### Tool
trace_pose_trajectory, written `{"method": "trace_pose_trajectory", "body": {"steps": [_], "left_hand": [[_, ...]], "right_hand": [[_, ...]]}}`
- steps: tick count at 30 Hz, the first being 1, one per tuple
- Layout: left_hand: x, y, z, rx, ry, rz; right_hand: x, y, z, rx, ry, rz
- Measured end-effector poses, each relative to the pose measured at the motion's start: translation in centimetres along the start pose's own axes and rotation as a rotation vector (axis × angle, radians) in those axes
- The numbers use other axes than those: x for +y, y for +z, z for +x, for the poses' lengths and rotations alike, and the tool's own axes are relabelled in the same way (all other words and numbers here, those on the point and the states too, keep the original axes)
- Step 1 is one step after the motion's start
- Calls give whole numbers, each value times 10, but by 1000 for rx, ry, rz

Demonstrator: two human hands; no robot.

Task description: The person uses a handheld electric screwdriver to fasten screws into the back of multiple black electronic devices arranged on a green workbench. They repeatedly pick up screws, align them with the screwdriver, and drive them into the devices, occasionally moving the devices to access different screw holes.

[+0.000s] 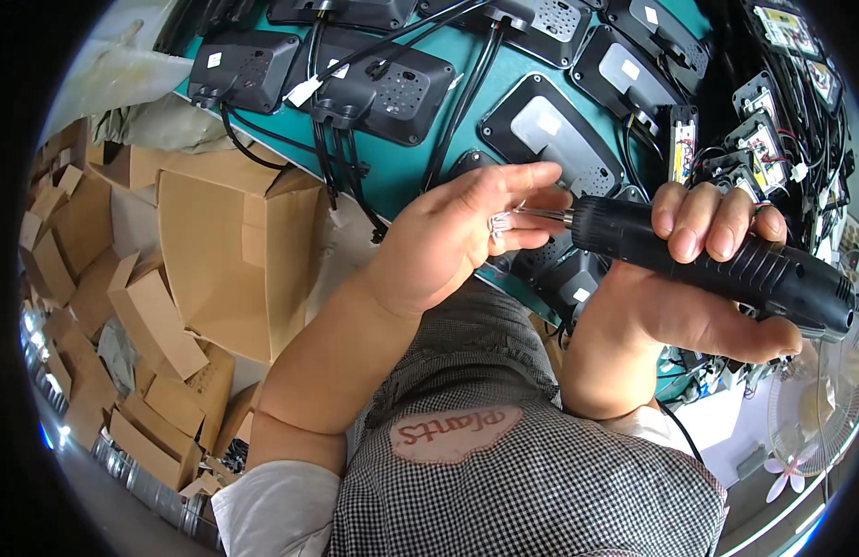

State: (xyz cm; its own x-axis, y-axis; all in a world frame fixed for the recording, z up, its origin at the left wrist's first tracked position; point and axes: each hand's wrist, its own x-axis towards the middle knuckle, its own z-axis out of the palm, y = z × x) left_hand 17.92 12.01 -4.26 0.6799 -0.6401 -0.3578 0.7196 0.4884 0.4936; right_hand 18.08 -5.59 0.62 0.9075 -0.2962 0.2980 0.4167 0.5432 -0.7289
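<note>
Cupping apparent screws [499,223] in loosely curled left hand [452,227], person [531,473] wraps right hand [680,314] round driver [624,229]; held screws not yet driven.

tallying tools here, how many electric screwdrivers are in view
1: the black electric screwdriver in the right hand, its bit pointing toward the left hand. Others may be hidden.

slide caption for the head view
Right hand grips a black power screwdriver; left hand holds small silvery pieces by its bit, near black devices.
</note>
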Motion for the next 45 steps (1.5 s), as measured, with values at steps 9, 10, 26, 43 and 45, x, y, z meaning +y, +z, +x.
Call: {"method": "trace_pose_trajectory", "body": {"steps": [9,10,26,43,45], "left_hand": [[2,-10,3,150,-120,89],[-1,-11,5,159,-66,90],[6,9,12,263,-68,169],[14,-8,30,433,314,1646],[7,-12,32,430,297,1679]], "right_hand": [[-5,-7,9,-19,20,41],[-5,-7,11,-23,18,54],[0,-13,22,-59,7,82],[55,-29,57,-73,-205,-226],[73,-38,62,-158,-325,-117]]}}
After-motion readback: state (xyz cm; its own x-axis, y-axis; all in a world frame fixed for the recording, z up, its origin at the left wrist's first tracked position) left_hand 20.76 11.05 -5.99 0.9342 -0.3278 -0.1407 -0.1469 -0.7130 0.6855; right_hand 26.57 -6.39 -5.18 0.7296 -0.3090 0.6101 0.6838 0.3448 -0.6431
